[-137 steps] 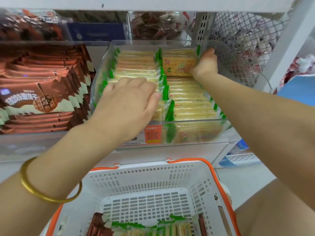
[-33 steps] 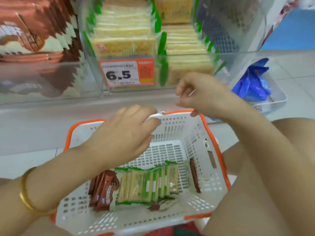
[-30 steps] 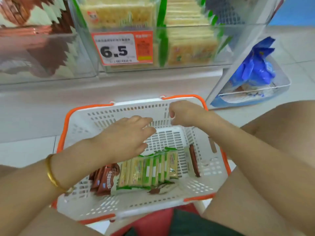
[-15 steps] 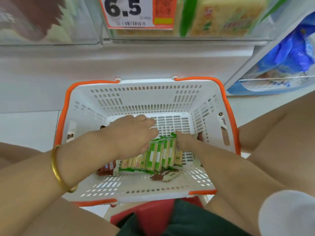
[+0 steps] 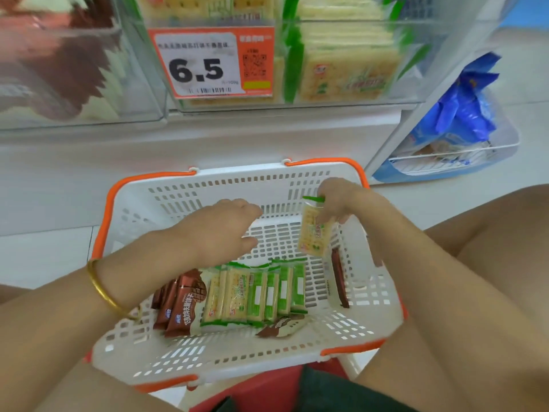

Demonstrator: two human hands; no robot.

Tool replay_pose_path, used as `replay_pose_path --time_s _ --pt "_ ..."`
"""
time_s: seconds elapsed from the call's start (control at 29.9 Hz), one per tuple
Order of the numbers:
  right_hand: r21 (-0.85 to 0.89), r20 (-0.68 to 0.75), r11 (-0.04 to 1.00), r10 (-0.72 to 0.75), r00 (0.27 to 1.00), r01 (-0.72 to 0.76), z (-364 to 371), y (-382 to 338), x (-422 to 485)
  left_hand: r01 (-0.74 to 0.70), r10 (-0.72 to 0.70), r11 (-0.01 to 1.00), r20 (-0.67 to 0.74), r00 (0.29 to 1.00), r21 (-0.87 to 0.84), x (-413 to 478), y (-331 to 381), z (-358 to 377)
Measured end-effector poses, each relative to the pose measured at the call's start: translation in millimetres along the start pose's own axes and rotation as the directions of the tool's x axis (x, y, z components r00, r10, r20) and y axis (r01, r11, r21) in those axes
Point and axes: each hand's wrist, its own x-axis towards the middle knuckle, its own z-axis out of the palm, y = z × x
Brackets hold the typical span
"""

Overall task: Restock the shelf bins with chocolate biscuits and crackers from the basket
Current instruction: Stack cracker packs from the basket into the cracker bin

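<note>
Right hand (image 5: 341, 203): thumb and fingers pinch one cracker packet (image 5: 315, 233) at its upper part, just below the green sealed end. The packet hangs inside the basket (image 5: 208, 185), near the far right corner and clear of the floor. Its long axis runs almost vertically, tilted slightly. The green end points up toward the shelf and the lower end points down at the basket floor. The printed face is turned to the camera.

Left hand (image 5: 217, 233): palm down over the middle of the basket, fingers loosely extended, holding nothing. A gold bangle (image 5: 102, 288) sits on the wrist.

Basket contents:
- A row of cracker packets (image 5: 255, 292) stands on edge, side by side, at the near side of the floor. Each long axis runs from near to far, green ends toward the far wall.
- Chocolate biscuit packets (image 5: 181, 304) lean together just left of this row, touching it.
- One brown packet (image 5: 338, 281) stands on edge against the right wall.
- Another brown packet (image 5: 282, 325) lies flat, partly under the row.

Shelf: the clear cracker bin (image 5: 347, 63) above the basket holds stacked packets and carries a price tag (image 5: 211, 63) reading 6.5. The chocolate biscuit bin (image 5: 59, 69) stands to its left. Blue bags (image 5: 463, 114) lie in a low tray at the right.
</note>
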Motion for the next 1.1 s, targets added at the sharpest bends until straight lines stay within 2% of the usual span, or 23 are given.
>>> replay_pose_path --time_s 0.07,0.13,0.17,0.27,0.33,0.43,0.5,0.57,0.63,0.67,0.7,0.74,0.77,0.8,0.87,0.9,0.94,1.0,1.1 --pt "0.31 -0.066 0.946 -0.077 0.995 0.094 -32 -2 -28 0.047 -0.056 0.987 -0.053 0.997 -0.156 0 2 -12" --pt "0.551 -0.125 0.806 -0.178 0.976 0.217 -48 -6 -53 0.077 -0.116 0.941 -0.1 0.988 -0.33 -2 5 -26" --pt "0.617 -0.158 0.736 -0.23 0.96 0.278 -54 -8 -64 0.074 -0.138 0.907 -0.126 0.982 -0.414 -4 7 -33" --pt "0.715 -0.235 0.588 -0.305 0.923 0.377 -62 -17 -86 -0.011 -0.148 0.799 -0.213 0.966 -0.602 -14 8 -53" --pt "0.742 -0.254 0.531 -0.342 0.905 0.409 -66 -21 -97 -0.053 -0.136 0.762 -0.239 0.961 -0.645 -22 7 -63" --pt "0.718 -0.307 0.505 -0.387 0.87 0.478 -71 -28 -114 -0.082 -0.111 0.784 -0.269 0.957 -0.615 -35 6 -79" --pt "0.684 -0.389 0.49 -0.383 0.838 0.541 -79 -33 -128 -0.133 -0.095 0.804 -0.345 0.934 -0.58 -44 9 -93" --pt "0.684 -0.495 0.412 -0.345 0.798 0.602 -92 -34 -142 -0.231 -0.091 0.836 -0.541 0.836 -0.498 -51 14 -110" --pt "0.706 -0.6 0.281 -0.25 0.76 0.65 -108 -28 -154 -0.326 -0.08 0.874 -0.771 0.632 -0.359 -56 18 -129" --pt "0.703 -0.653 0.216 -0.182 0.736 0.677 -119 -25 -158 -0.337 -0.054 0.903 -0.849 0.526 -0.266 -58 21 -141" --pt "0.695 -0.693 0.167 -0.099 0.714 0.699 -127 -22 -158 -0.303 -0.011 0.939 -0.891 0.453 -0.166 -59 21 -149" --pt "0.679 -0.727 0.137 -0.01 0.687 0.721 -136 -22 -156 -0.23 0.045 0.972 -0.911 0.409 -0.055 -57 21 -158" --pt "0.656 -0.754 0.135 0.071 0.653 0.742 -147 -23 -152 -0.14 0.101 0.989 -0.905 0.413 0.046 -52 19 -166" --pt "0.639 -0.769 0.142 0.138 0.624 0.756 -156 -25 -145 -0.068 0.138 0.99 -0.876 0.462 0.12 -46 17 -172" --pt "0.61 -0.79 0.199 0.227 0.569 0.767 -178 -30 -127 0.02 0.104 0.989 -0.798 0.594 0.144 -32 14 -178" --pt "0.599 -0.798 0.236 0.262 0.543 0.765 -189 -32 -117 0.055 0.068 0.99 -0.774 0.63 0.131 -26 13 -177" --pt "0.594 -0.801 0.278 0.29 0.523 0.755 -199 -33 -107 0.089 0.05 0.986 -0.768 0.638 0.138 -20 13 -175" --pt "0.592 -0.805 0.363 0.299 0.512 0.72 -220 -38 -85 0.145 0.059 0.972 -0.792 0.608 0.184 -14 11 -171" --pt "0.609 -0.79 0.414 0.246 0.561 0.677 -240 -47 -58 0.168 0.071 0.964 -0.805 0.589 0.208 -12 10 -169"
